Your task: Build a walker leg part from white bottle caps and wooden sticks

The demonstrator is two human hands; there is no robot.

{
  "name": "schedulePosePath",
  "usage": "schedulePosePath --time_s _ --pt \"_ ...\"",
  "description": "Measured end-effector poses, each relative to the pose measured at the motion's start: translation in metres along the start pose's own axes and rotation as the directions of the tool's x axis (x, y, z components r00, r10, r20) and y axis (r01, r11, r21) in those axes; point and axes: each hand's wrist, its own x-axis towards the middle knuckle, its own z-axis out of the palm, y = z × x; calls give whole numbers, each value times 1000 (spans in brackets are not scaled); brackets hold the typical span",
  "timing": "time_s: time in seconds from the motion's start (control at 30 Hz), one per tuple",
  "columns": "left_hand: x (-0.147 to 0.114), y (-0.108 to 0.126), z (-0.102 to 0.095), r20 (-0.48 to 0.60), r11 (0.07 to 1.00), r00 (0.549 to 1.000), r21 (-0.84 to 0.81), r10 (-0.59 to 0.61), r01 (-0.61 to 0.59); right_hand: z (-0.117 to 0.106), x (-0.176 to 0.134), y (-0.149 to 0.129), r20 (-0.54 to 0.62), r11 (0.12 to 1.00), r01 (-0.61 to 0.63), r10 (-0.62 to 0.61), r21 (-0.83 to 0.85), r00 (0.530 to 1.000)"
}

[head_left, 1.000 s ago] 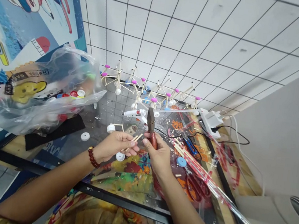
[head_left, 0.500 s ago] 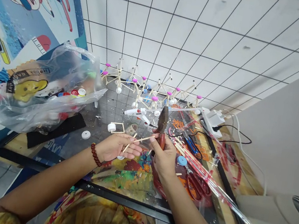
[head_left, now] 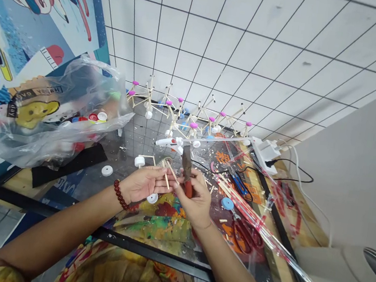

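My left hand (head_left: 143, 182), palm up with a bead bracelet at the wrist, pinches a short wooden stick (head_left: 167, 181) between thumb and fingers. A second wooden stick (head_left: 171, 172) slants beside it, its lower end close to my right fingertips; which hand bears it I cannot tell. In my right hand (head_left: 196, 204) is a pair of pliers (head_left: 187, 160) with red handles, its dark jaws pointing up and away. Behind my left hand stands a white wheel (head_left: 139, 161) joined to a small stick frame. A white disc (head_left: 152, 198) lies just under the left fingers.
Stick models with pink caps (head_left: 193, 126) line the wall side. A white glue gun (head_left: 169, 142) lies before them. Bundled sticks (head_left: 246, 200), red-handled scissors (head_left: 247, 238) and a blue disc (head_left: 227, 203) are on the right; a plastic bag (head_left: 64, 100) of caps is on the left.
The pliers and my right hand have shifted left and down toward my left hand. The stick between the hands has swung from nearly level to steeply slanted, close to the other stick.
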Motion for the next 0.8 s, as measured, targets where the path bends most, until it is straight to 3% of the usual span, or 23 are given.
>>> schedulePosePath --time_s 0.23,0.47,0.63,0.8 --pt "2 -3 2 -54 998 998 -41 43 -45 5 -2 2 110 997 75 -76 9 991" --pt "1 -4 4 -80 986 983 8 167 -167 4 -3 6 191 998 9 -20 58 981" --pt "0 -12 9 -96 938 939 146 330 -315 3 -3 2 179 997 -65 55 50 982" --pt "0 -23 19 -87 918 925 190 369 -348 0 -4 3 140 993 -115 111 21 984"
